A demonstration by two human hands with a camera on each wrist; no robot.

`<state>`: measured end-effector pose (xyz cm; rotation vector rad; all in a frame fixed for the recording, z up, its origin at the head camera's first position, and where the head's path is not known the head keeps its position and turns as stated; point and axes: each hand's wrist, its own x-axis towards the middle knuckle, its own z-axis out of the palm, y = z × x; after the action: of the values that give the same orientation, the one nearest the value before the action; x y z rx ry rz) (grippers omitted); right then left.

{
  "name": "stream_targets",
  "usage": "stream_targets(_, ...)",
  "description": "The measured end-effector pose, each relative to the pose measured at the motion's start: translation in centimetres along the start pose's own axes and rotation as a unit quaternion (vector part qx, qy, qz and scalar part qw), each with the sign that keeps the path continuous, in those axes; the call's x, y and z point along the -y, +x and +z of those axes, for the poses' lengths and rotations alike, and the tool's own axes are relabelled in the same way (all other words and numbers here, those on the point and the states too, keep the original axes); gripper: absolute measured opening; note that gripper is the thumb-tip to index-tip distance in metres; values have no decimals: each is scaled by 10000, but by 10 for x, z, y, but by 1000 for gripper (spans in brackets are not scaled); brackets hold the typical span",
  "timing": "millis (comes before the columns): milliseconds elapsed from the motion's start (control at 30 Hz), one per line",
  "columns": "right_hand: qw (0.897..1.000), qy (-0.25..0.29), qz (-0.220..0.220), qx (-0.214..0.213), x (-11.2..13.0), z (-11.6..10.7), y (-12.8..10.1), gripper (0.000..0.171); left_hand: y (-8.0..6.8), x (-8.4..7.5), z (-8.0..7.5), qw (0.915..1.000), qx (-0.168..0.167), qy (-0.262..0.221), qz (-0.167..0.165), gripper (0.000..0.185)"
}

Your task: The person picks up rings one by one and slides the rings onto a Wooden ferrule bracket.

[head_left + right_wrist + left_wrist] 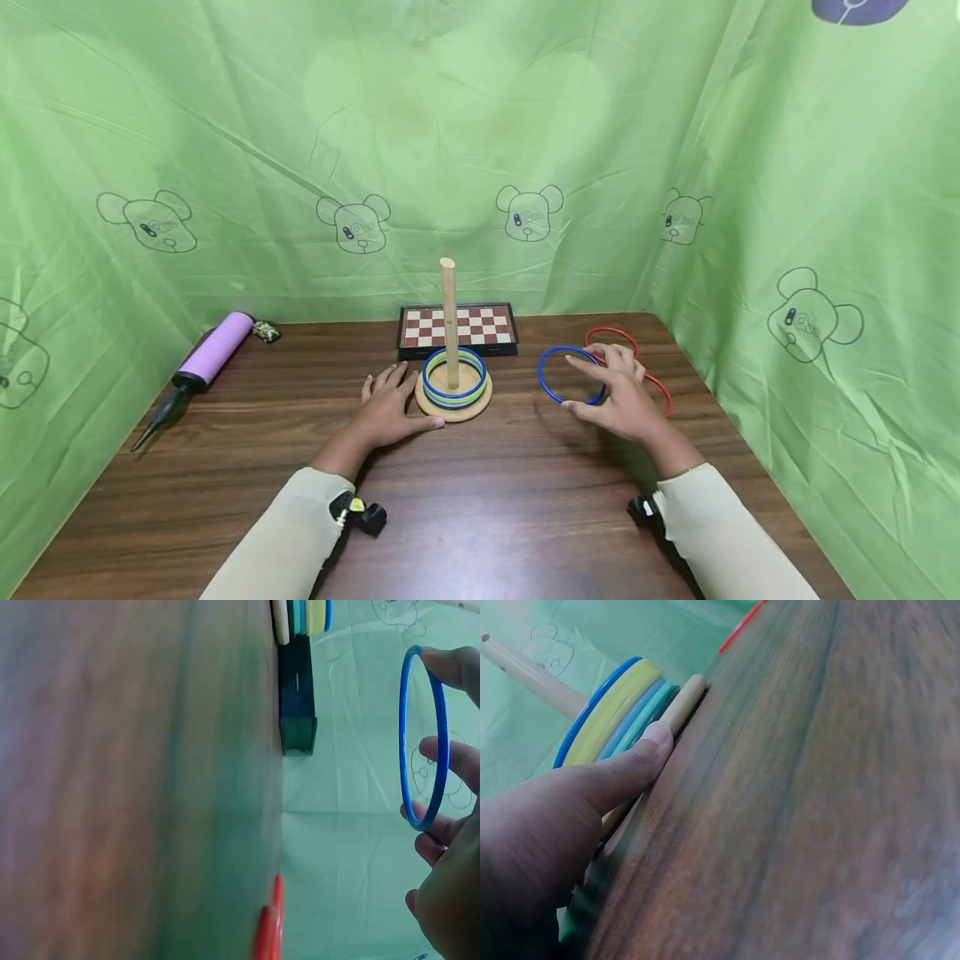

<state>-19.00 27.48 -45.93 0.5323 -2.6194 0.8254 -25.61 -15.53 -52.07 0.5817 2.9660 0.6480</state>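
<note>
A blue ring [570,375] is being pinched at its rim by the right hand [622,400], lifted off the desk [487,500] right of the peg [448,321]; with so light a grip it is likely being risked to slip or catch the peg tip. The left hand [390,408] is being rested flat, fingers apart, against the wooden base [453,404]. Counted: one peg, about four stacked rings [453,377], two red rings [622,342], one chessboard [457,327], one pump [206,358].
</note>
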Motion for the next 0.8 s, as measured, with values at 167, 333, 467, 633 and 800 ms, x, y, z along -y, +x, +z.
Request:
stream_targets(167, 10000, 22, -19, 15, 12, -2, 13, 73, 0, 1, 0, 10000, -30, -14, 12, 118)
stream_targets(333, 10000, 49, 3, 20, 23, -3, 27, 80, 0, 1, 0, 10000, 33, -31, -31, 118)
stream_targets(467, 9999, 109, 2, -36, 32, -5, 38, 90, 0, 0, 0, 10000, 23, -22, -30, 119)
stream_targets(633, 9998, 19, -185, -117, 42, -10, 50, 95, 0, 1, 1, 10000, 31, -57, -24, 119)
stream_targets(800, 9988, -130, -441, -139, 50, -18, 65, 95, 0, 1, 2, 10000, 35, -27, -53, 119)
